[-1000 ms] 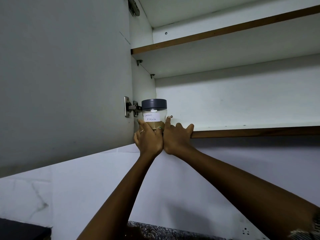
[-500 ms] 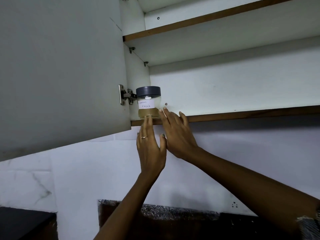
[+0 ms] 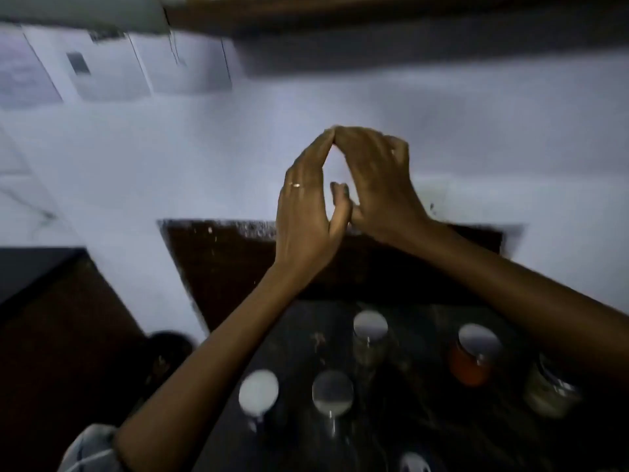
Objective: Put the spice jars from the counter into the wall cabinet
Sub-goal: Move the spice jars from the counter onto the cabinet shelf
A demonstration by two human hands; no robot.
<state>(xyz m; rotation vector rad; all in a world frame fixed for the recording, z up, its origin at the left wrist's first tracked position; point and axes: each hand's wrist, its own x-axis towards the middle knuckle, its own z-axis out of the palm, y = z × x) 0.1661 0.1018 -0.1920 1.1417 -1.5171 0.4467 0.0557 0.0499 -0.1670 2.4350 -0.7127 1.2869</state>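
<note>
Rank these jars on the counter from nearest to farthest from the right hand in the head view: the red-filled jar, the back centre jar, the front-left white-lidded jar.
From the right hand:
1. Back centre jar, below the hands.
2. Red-filled jar, to the right.
3. Front-left white-lidded jar, under the left forearm's side.

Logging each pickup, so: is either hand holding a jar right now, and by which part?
Nothing is held. The left hand and right hand are empty, fingertips touching above the counter; the jars, such as the red-filled jar, stand untouched.
</note>
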